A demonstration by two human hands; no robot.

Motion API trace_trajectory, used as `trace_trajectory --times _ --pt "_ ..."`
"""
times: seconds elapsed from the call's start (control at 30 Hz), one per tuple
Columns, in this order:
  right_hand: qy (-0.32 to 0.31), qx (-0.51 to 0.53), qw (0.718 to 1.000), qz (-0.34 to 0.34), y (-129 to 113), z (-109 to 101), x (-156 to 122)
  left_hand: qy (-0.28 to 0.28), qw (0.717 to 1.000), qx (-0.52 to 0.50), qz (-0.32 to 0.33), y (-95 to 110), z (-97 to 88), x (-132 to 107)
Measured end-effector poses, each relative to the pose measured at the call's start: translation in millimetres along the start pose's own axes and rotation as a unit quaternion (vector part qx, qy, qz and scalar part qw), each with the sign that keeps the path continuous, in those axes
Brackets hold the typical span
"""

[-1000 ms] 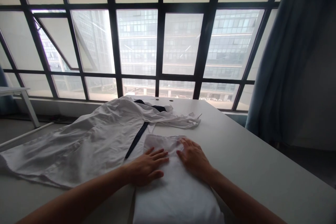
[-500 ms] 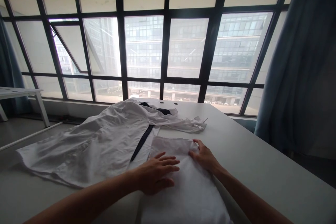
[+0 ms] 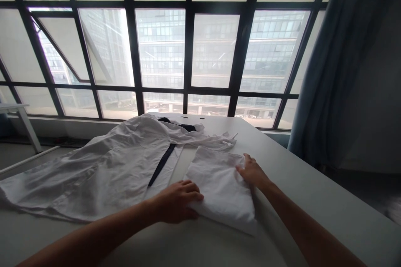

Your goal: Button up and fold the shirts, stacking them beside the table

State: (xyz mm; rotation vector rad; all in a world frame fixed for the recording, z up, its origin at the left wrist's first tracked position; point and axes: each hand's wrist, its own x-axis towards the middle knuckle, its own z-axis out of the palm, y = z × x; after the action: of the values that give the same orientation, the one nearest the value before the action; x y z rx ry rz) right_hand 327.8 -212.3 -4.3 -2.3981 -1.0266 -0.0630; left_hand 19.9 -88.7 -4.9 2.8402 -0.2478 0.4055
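Note:
A folded white cloth [image 3: 221, 187] lies on the white table, roughly square, its near corner pointing toward me. My left hand [image 3: 180, 200] grips its left near edge, fingers on top and thumb at the underside. At the far right corner, my right hand [image 3: 252, 171] holds the opposite edge between thumb and fingers. Spread out to the left is a wrinkled white garment [image 3: 103, 167] with a sleeve stretched toward the right. A dark strip [image 3: 162, 164] runs down along it, and more dark fabric [image 3: 188, 127] shows near its far end.
The white table [image 3: 316, 194] extends to the right and away toward the windows [image 3: 161, 50]. A blue-grey curtain [image 3: 322, 66] hangs at the right. Another white table [image 3: 29, 129] stands at the far left. One window pane [image 3: 61, 46] is tilted open.
The white cloth's near part has been folded up, making it shorter and squarer. My left hand has gone from lying flat on it to gripping its edge. The view has turned slightly right.

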Motion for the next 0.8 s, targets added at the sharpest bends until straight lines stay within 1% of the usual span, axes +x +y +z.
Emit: trace_trajectory --times 0.07,0.1,0.13,0.17,0.2,0.27,0.37,0.43,0.53,0.6,0.67,0.7,0.73,0.8 --pt "0.023 -0.083 0.996 -0.025 -7.8 -6.5 -8.3 0.004 1.000 0.004 0.007 0.5 -0.4 0.2" --pt "0.031 -0.099 0.993 -0.048 -13.5 -9.4 -13.3 0.005 1.000 0.002 0.015 1.1 -0.4 0.3" --pt "0.030 -0.093 0.992 -0.080 -19.9 -11.9 -18.9 0.005 1.000 -0.001 0.024 1.8 -0.1 0.3" --pt "0.016 -0.070 0.991 -0.115 -26.9 -13.8 -25.0 0.005 0.999 -0.005 0.032 2.4 0.3 0.3" --pt "-0.011 -0.037 0.988 -0.149 -34.1 -15.1 -31.6 0.005 0.999 -0.008 0.037 2.8 1.0 0.2" --pt "-0.099 0.024 0.974 -0.203 -48.7 -16.6 -45.7 0.005 0.999 -0.013 0.045 3.5 2.6 -0.2" --pt "-0.249 0.055 0.933 -0.255 -68.2 -20.1 -66.0 0.008 0.998 -0.018 0.054 4.2 3.8 -1.6" --pt "-0.325 0.054 0.905 -0.270 -77.4 -24.5 -76.0 0.002 0.998 -0.022 0.055 4.7 2.6 -2.6" --pt "-0.390 0.032 0.882 -0.262 -84.2 -30.8 -84.6 -0.014 0.998 -0.036 0.042 5.9 -3.7 -3.5" --pt "-0.396 0.010 0.879 -0.266 -85.8 -32.7 -87.8 -0.031 0.998 -0.059 0.020 7.4 -10.1 -3.2" --pt "-0.376 -0.017 0.881 -0.288 -86.9 -32.0 -90.9 -0.056 0.994 -0.093 -0.006 9.2 -15.7 -1.8" --pt "-0.367 -0.026 0.879 -0.302 -87.7 -30.5 -92.6 -0.057 0.993 -0.106 -0.019 9.9 -17.2 -0.7" --pt "-0.366 -0.029 0.874 -0.318 -88.8 -28.3 -94.4 -0.042 0.992 -0.113 -0.030 10.2 -17.4 0.6" --pt "-0.363 -0.012 0.864 -0.349 -92.0 -20.9 -98.6 0.013 0.994 -0.103 -0.043 9.0 -13.2 3.2"
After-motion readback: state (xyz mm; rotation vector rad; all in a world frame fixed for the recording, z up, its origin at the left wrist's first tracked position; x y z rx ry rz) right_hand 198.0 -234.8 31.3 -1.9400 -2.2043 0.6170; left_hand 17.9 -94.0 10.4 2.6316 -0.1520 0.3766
